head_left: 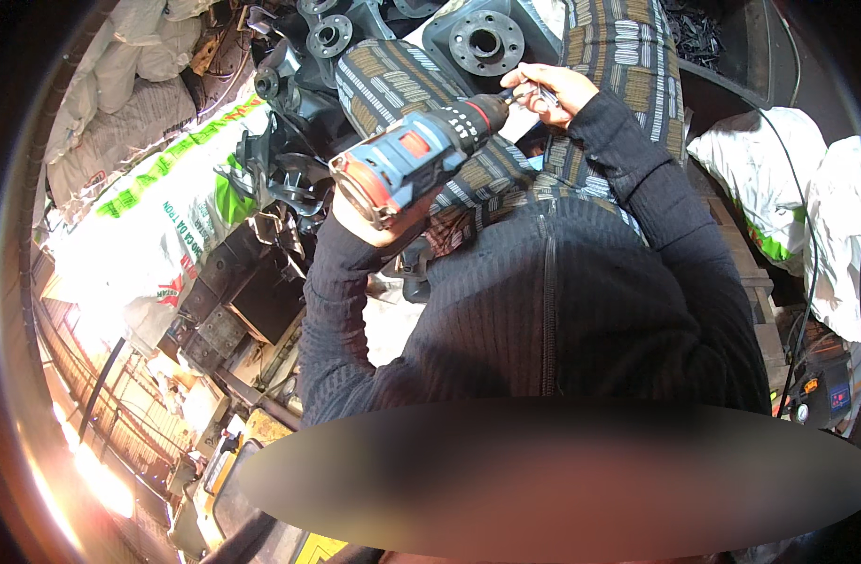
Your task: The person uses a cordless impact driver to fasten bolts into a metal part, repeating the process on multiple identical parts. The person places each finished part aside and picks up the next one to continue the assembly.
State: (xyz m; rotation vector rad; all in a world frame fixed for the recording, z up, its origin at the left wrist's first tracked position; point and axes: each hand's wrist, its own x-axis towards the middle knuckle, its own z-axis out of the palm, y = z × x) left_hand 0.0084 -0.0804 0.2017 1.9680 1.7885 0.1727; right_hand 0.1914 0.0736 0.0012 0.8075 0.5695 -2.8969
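My left hand [383, 226] is wrapped round the handle of a blue and red cordless drill [412, 155], mostly hidden behind its body. The drill's dark chuck [487, 117] points up and to the right. At its tip is my right hand [564, 92], fingers pinched together, with a small shiny metal piece [547, 95] showing between them. Its exact kind is too small to tell. Just beyond my right hand lies a dark part with a round, holed metal flange [466, 47], between my knees in patterned trousers [628, 70].
Several dark flanged metal parts [330, 36] are heaped at the far left. White and green sacks [167, 207] stand left of me, and more white sacks [764, 174] at the right. A dark bin [703, 42] of black scraps is at the far right. A cable [806, 226] hangs at the right.
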